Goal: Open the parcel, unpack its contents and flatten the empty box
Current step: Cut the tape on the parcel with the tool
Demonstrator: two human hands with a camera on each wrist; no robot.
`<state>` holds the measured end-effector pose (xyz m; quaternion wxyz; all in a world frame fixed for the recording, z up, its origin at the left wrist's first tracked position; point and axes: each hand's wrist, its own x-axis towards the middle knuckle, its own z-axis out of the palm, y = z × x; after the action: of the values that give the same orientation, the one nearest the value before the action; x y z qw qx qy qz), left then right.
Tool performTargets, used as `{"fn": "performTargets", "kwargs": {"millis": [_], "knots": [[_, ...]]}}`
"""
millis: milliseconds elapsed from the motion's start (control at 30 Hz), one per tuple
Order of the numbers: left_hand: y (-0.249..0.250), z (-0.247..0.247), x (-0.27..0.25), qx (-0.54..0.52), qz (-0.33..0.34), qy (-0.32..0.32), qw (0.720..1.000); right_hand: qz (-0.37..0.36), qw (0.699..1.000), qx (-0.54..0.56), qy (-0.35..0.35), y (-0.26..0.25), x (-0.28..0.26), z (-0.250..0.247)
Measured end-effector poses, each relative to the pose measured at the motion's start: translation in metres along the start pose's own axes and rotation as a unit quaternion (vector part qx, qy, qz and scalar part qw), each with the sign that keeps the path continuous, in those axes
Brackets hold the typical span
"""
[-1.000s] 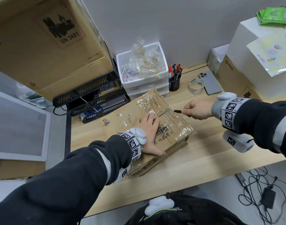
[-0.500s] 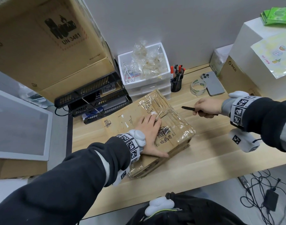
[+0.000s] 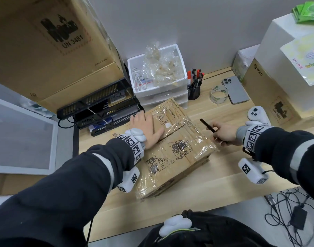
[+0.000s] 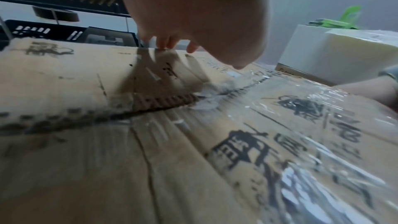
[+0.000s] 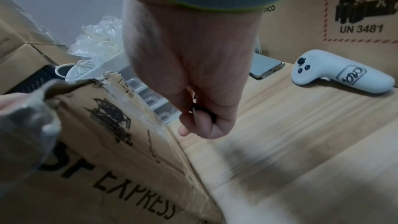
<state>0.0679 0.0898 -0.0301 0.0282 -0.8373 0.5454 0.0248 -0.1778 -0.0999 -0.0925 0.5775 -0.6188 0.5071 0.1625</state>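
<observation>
The parcel (image 3: 175, 150) is a brown cardboard box wrapped in clear tape, lying mid-desk. Its top seam (image 4: 150, 106) shows a dark gap between the flaps. My left hand (image 3: 147, 127) lies flat on the far-left flap, fingers (image 4: 168, 43) reaching to the far edge and thumb touching the top. My right hand (image 3: 224, 133) hovers just right of the box, off it, and grips a thin black cutting tool (image 3: 208, 125) pointing up-left toward the seam. In the right wrist view the fingers (image 5: 200, 122) curl round the dark tool beside the box's side wall (image 5: 129, 159).
A black rack (image 3: 99, 111) and white drawer unit (image 3: 158, 93) stand right behind the parcel. Pen cup (image 3: 193, 90), tape roll (image 3: 219, 93), phone (image 3: 236, 90) and a white controller (image 3: 257, 114) lie at back right. Cardboard boxes (image 3: 270, 97) line the right. Bare desk (image 3: 224, 184) lies in front.
My left hand slid from the middle of the top to the far-left flap. My right hand drew the cutting tool off the seam and out to the right of the box.
</observation>
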Motion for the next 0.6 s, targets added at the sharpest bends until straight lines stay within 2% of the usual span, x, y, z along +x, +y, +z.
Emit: {"fn": "performTargets", "kwargs": {"millis": [100,233,467,600], "knots": [[-0.005,0.003,0.009,0.005,-0.018,-0.036,0.999,-0.005,1.0,0.003,0.002,0.007,0.007,0.003],[-0.004,-0.004,0.019,-0.009,-0.024,-0.07,0.997,-0.004,0.999,-0.008,0.041,0.009,0.018,0.005],[0.002,-0.002,0.043,-0.02,0.068,-0.091,0.993,0.043,0.989,-0.091,0.112,0.013,0.056,-0.006],[0.004,0.006,0.062,-0.04,0.086,-0.127,0.987,0.081,0.978,-0.129,0.144,0.018,0.073,-0.017]]}}
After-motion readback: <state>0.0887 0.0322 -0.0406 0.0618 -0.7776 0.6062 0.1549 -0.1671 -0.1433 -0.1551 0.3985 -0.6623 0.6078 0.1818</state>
